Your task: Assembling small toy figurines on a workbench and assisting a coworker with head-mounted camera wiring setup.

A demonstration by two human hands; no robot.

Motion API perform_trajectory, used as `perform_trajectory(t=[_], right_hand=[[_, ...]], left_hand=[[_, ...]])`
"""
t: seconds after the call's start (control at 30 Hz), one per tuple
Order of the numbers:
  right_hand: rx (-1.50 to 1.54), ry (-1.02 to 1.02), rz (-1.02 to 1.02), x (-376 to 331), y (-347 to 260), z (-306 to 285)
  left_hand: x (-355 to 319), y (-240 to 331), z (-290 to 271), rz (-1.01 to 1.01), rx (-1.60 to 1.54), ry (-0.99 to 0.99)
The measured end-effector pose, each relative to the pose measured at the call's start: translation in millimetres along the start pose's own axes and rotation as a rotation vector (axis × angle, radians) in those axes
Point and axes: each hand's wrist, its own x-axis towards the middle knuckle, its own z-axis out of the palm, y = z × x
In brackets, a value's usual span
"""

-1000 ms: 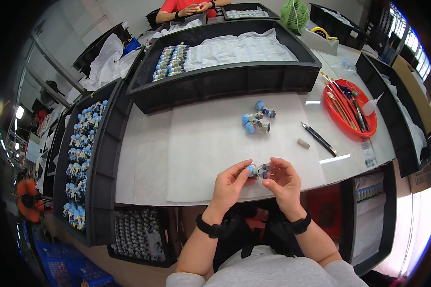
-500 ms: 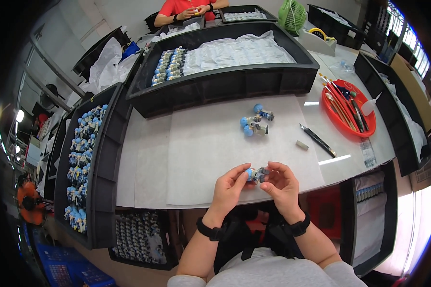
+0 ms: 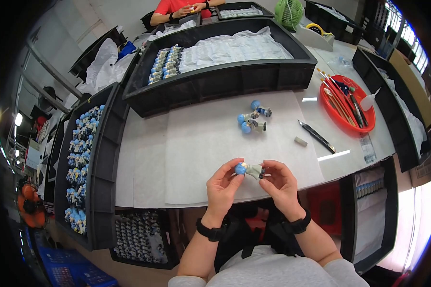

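Between my two hands, over the white sheet near the table's front edge, is a small figurine (image 3: 252,170) with a blue round head and a pale grey-green body. The thumb and fingers of my left hand (image 3: 223,185) pinch its head end. At the dark foot end, my right hand (image 3: 280,182) grips it the same way. The figurine lies sideways, head to the left. Farther off on the sheet lie several similar figurines (image 3: 253,126) in a loose cluster. To their right are a grey stub-like block (image 3: 300,141) and a black-handled craft knife (image 3: 317,136).
Behind the sheet stands a large black tray (image 3: 225,81) with rows of figurines and white wrapping. Another black tray (image 3: 105,158), at left, holds many figurines. A red basin (image 3: 364,125) of brushes sits at right. Across the table, a person in red (image 3: 177,10) handles something small.
The figurine has been turned between my fingers, so its plain grey-green side now shows. Both hands stay at nearly the same place. The whole view has shifted slightly.
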Motion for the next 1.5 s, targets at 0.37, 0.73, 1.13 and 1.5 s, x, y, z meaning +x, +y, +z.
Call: perform_trajectory(t=[0.37, 0.73, 1.13, 1.5], right_hand=[[-0.350, -0.123, -0.117, 9, -8, -6], [-0.256, -0.067, -0.285, -19, -14, -21], [-0.636, 0.948, -0.187, -153, -128, -307], [-1.123, 0.819, 0.814, -291, -49, -468]], left_hand=[[4, -7, -1, 0.133, 0.021, 0.001], [-18, 10, 29, 0.103, 0.215, -0.085], [-3, -1, 8, 0.066, 0.260, -0.076], [0, -3, 14, 0.037, 0.372, -0.068]])
